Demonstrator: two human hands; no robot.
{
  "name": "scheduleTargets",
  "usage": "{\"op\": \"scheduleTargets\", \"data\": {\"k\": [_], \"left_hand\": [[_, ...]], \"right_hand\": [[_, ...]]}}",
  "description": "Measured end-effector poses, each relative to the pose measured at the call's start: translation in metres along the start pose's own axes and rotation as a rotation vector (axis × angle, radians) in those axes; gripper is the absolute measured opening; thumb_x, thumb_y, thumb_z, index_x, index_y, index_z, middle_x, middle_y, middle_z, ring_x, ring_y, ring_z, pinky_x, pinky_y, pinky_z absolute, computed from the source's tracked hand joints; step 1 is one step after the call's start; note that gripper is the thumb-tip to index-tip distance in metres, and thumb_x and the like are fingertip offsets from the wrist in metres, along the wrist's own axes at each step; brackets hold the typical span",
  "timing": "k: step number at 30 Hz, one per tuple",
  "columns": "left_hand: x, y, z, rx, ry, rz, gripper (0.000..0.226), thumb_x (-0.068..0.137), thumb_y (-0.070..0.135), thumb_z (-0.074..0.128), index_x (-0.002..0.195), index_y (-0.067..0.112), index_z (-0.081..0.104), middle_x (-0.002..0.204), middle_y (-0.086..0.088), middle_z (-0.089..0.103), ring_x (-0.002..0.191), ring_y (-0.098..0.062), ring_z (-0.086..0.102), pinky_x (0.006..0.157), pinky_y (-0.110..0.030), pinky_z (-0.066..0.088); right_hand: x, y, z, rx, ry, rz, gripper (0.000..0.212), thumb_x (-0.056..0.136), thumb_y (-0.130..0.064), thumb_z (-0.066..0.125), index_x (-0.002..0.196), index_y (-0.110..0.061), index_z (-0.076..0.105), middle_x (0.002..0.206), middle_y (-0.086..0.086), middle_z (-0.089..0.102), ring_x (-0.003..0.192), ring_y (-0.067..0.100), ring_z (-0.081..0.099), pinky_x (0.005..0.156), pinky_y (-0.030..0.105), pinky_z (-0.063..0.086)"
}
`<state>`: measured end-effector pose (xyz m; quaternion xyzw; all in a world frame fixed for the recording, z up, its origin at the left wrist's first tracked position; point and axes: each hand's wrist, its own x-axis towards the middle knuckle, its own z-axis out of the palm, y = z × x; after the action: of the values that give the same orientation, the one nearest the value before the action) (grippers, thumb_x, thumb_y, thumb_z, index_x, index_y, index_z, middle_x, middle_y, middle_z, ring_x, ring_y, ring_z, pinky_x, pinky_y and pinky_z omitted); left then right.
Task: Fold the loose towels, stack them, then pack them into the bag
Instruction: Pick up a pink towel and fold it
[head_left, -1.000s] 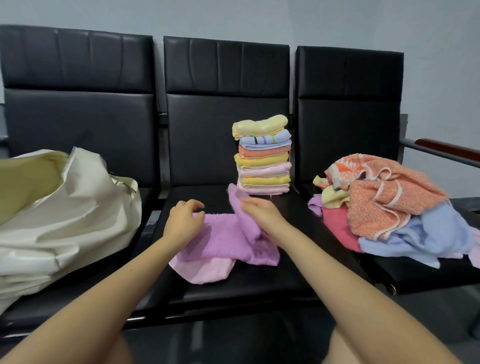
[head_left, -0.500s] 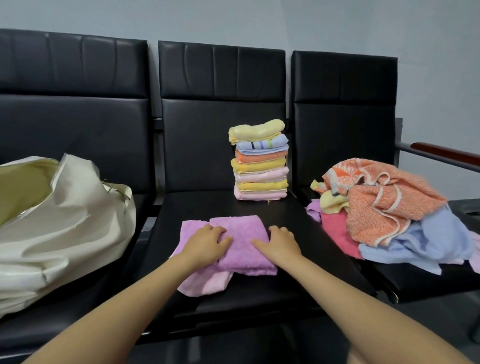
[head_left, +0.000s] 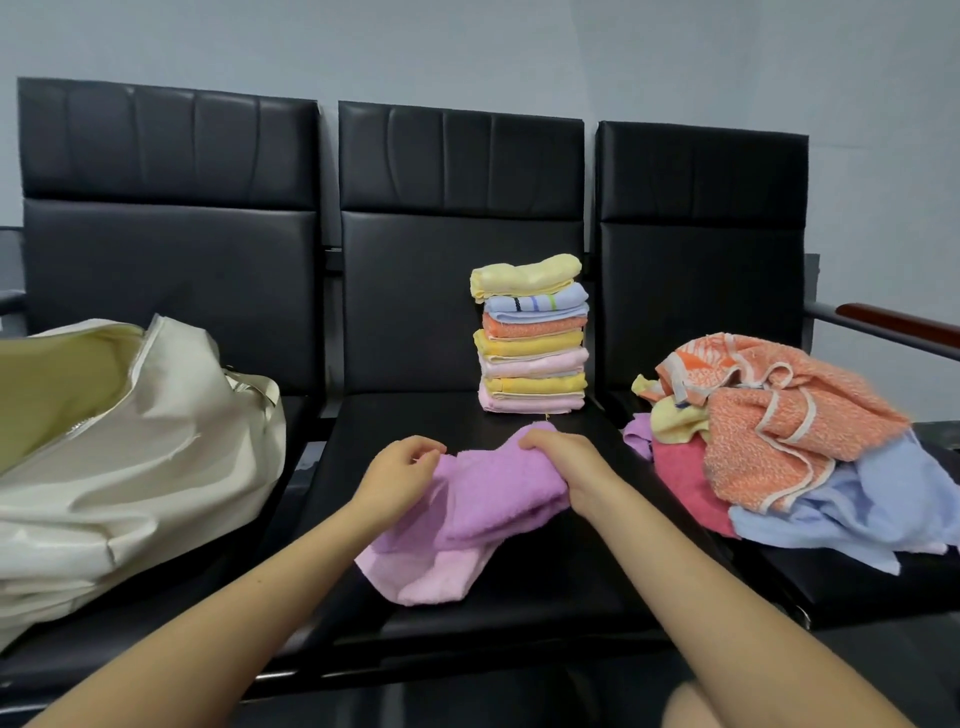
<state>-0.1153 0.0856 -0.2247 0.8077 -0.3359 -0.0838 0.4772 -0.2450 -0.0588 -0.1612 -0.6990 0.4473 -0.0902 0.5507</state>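
Observation:
A purple towel (head_left: 493, 493) lies partly folded on the middle black seat (head_left: 519, 613), with a paler pink layer hanging out at its front. My left hand (head_left: 400, 473) grips its left edge, fingers curled. My right hand (head_left: 571, 467) grips its right side and lifts the fold off the seat. Behind them stands a stack of several folded towels (head_left: 532, 338), yellow on top. A heap of loose towels (head_left: 800, 447), orange, blue, red and yellow, covers the right seat. The cream bag (head_left: 130, 467) lies open on the left seat.
Three black padded chairs stand in a row against a grey wall. A wooden armrest (head_left: 898, 322) juts out at the far right. My knee shows at the bottom right edge.
Both hands lay flat on the folded purple towel half a second ago. Now they grip its two ends and have raised it slightly, bunching the fold.

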Motion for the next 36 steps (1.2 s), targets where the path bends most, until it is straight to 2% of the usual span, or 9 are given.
{"op": "scheduleTargets", "data": {"k": [4, 9, 13, 16, 18, 23, 28, 32, 36], "left_hand": [[-0.002, 0.001, -0.008, -0.452, -0.033, -0.275, 0.038, 0.105, 0.028, 0.034, 0.102, 0.011, 0.068, 0.102, -0.009, 0.066, 0.081, -0.019, 0.058, 0.072, -0.027, 0.049], [0.003, -0.001, -0.014, -0.777, -0.116, -0.43, 0.057, 0.101, 0.049, 0.033, 0.107, 0.003, 0.065, 0.097, -0.018, 0.071, 0.089, -0.027, 0.065, 0.077, -0.033, 0.049], [0.001, -0.001, -0.024, -0.772, -0.242, -0.365, 0.038, 0.1, 0.028, 0.045, 0.109, -0.002, 0.066, 0.101, -0.024, 0.07, 0.093, -0.027, 0.067, 0.08, -0.032, 0.05], [0.007, -0.01, -0.025, -0.552, -0.114, -0.495, 0.021, 0.091, 0.014, 0.058, 0.099, -0.004, 0.066, 0.089, -0.019, 0.068, 0.081, -0.026, 0.065, 0.069, -0.032, 0.052], [0.009, -0.019, -0.025, -0.247, -0.016, -0.379, 0.013, 0.09, 0.015, 0.058, 0.087, 0.004, 0.065, 0.082, -0.011, 0.067, 0.074, -0.02, 0.062, 0.066, -0.03, 0.051], [0.01, -0.049, -0.019, 0.349, 0.021, -0.162, 0.032, 0.095, 0.038, 0.051, 0.076, 0.012, 0.052, 0.074, 0.0, 0.059, 0.064, -0.013, 0.05, 0.058, -0.027, 0.038], [0.009, -0.051, -0.008, 0.422, 0.092, -0.118, 0.035, 0.099, 0.037, 0.044, 0.072, 0.016, 0.044, 0.073, 0.002, 0.054, 0.061, -0.01, 0.046, 0.053, -0.025, 0.031], [0.01, -0.049, -0.012, 0.374, 0.092, -0.088, 0.036, 0.098, 0.035, 0.045, 0.07, 0.013, 0.045, 0.07, -0.001, 0.054, 0.06, -0.014, 0.045, 0.056, -0.029, 0.035], [0.01, -0.037, -0.02, 0.257, 0.172, -0.011, 0.041, 0.097, 0.034, 0.047, 0.066, 0.007, 0.047, 0.065, -0.007, 0.054, 0.061, -0.019, 0.047, 0.059, -0.038, 0.04]], "right_hand": [[-0.004, -0.013, 0.022, 0.081, -0.074, -0.07, 0.038, 0.094, -0.031, 0.056, 0.122, -0.005, 0.058, 0.081, 0.01, 0.056, 0.068, 0.022, 0.055, 0.057, 0.028, 0.043], [-0.009, 0.004, 0.054, 0.318, -0.294, -0.292, 0.026, 0.097, -0.032, 0.053, 0.094, -0.013, 0.07, 0.09, 0.001, 0.07, 0.083, 0.013, 0.063, 0.076, 0.026, 0.05], [-0.008, 0.008, 0.067, 0.353, -0.3, -0.336, 0.02, 0.092, -0.014, 0.058, 0.098, -0.003, 0.074, 0.101, 0.01, 0.072, 0.098, 0.017, 0.066, 0.085, 0.024, 0.055], [0.003, 0.019, 0.065, 0.299, -0.089, -0.429, 0.016, 0.09, -0.011, 0.058, 0.092, -0.007, 0.073, 0.092, 0.008, 0.068, 0.086, 0.016, 0.063, 0.078, 0.029, 0.056], [0.01, 0.025, 0.061, 0.177, 0.012, -0.434, 0.012, 0.09, -0.017, 0.06, 0.095, -0.01, 0.067, 0.087, 0.004, 0.066, 0.074, 0.014, 0.06, 0.065, 0.027, 0.052], [0.005, 0.028, 0.074, -0.192, -0.175, -0.159, 0.042, 0.084, -0.049, 0.065, 0.084, -0.008, 0.062, 0.065, 0.006, 0.058, 0.051, 0.016, 0.055, 0.053, 0.026, 0.046], [0.005, 0.028, 0.088, -0.172, -0.22, -0.202, 0.037, 0.081, -0.051, 0.069, 0.077, -0.016, 0.057, 0.065, 0.004, 0.055, 0.054, 0.014, 0.052, 0.075, 0.042, 0.053], [0.01, 0.029, 0.099, 0.037, -0.295, -0.06, 0.04, 0.103, -0.024, 0.044, 0.133, 0.002, 0.045, 0.138, 0.021, 0.048, 0.126, 0.027, 0.049, 0.105, 0.029, 0.033], [0.01, 0.018, 0.082, 0.297, -0.319, -0.207, 0.008, 0.087, -0.02, 0.064, 0.088, -0.013, 0.061, 0.084, 0.004, 0.063, 0.07, 0.015, 0.061, 0.065, 0.028, 0.052]]}}
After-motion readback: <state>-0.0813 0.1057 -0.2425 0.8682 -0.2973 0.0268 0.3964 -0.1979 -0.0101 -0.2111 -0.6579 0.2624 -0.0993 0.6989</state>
